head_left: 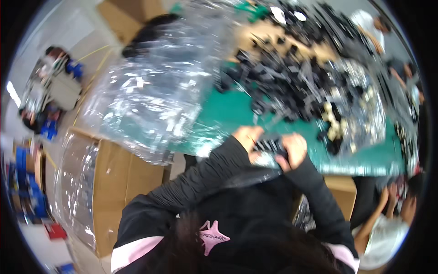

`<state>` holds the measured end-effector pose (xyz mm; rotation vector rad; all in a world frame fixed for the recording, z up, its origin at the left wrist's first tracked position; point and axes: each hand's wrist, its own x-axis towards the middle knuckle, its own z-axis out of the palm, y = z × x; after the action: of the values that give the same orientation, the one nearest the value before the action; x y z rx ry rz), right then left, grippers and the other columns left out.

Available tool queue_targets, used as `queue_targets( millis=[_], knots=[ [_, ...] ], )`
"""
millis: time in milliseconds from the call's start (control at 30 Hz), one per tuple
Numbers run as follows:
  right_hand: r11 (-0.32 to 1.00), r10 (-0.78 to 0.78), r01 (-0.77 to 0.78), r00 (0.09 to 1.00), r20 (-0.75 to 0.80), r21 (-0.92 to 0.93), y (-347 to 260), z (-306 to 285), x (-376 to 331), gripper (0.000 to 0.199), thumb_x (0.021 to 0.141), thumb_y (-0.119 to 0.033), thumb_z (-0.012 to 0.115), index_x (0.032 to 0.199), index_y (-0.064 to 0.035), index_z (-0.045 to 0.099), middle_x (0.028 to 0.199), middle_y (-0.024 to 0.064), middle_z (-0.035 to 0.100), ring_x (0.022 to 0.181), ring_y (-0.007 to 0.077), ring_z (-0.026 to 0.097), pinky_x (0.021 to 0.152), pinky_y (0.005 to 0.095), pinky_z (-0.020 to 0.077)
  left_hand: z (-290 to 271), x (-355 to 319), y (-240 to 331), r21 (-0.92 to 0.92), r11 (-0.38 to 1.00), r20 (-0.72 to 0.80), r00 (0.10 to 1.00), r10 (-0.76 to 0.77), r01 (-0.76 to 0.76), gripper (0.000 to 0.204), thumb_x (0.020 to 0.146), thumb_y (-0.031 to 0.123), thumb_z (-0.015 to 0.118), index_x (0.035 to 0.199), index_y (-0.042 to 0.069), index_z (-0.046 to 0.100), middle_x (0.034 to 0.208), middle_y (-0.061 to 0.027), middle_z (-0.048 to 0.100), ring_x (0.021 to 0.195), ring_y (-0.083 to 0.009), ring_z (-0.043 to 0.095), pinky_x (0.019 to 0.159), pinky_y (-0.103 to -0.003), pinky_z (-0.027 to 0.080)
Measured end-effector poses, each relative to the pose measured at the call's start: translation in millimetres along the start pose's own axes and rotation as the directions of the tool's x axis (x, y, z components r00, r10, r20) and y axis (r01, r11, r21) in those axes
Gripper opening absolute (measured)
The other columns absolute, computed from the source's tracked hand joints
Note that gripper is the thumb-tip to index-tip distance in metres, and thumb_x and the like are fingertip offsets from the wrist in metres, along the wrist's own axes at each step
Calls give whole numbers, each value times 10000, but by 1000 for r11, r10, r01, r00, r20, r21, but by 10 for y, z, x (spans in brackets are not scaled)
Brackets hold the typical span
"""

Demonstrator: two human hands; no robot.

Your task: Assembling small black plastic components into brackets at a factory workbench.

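At the near edge of the green table, both my hands are at a small black object with pale stripes (270,145); blur hides its exact kind. My left hand (248,138) is closed at its left end. My right hand (294,150) wraps round its right end, thumb toward me. Just below my hands, a dark, shiny plastic sheet or bag (250,177) lies against my front. Beyond my hands spreads a heap of black parts with straps (287,84), tangled together.
Clear plastic bags (155,91) cover the table's left side. Cream-coloured pieces (334,122) and more clear plastic (365,114) lie at the right. An open cardboard box (123,182) stands at my left, another box (340,192) at my right. Other people work along the right and far left.
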<state>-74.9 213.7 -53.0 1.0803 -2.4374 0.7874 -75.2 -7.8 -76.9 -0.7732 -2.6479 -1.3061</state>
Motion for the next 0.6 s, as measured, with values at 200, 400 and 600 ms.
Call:
queue_targets(
  millis=[200,400,600],
  knots=[
    [988,-108,50,901,420,146,-837,-728,606,314,572,-92,733,854,-45,603,869,129,605,809,336,559,692,388,446,-873,-491,896,-24,997,-33,997,68,-69,626,666,123,739,1205,2,444,990,-195,577,907,-350,587,770,-391,477],
    [852,-511,437,814,278,288,-1239,-674,1699,444,657,-30,679,1060,29,502,906,189,566,790,336,562,714,396,458,-2352,-475,958,319,935,16,987,157,-154,621,625,184,775,1160,16,509,940,-153,606,824,-294,613,722,-350,499],
    [901,-279,159,925,259,403,-1705,-73,3285,413,776,19,607,1160,-22,463,905,148,588,859,236,594,782,304,463,-4073,-212,277,-43,993,14,994,-108,109,683,661,2,784,1250,-11,438,1099,-86,579,966,-145,571,866,-286,479]
  ],
)
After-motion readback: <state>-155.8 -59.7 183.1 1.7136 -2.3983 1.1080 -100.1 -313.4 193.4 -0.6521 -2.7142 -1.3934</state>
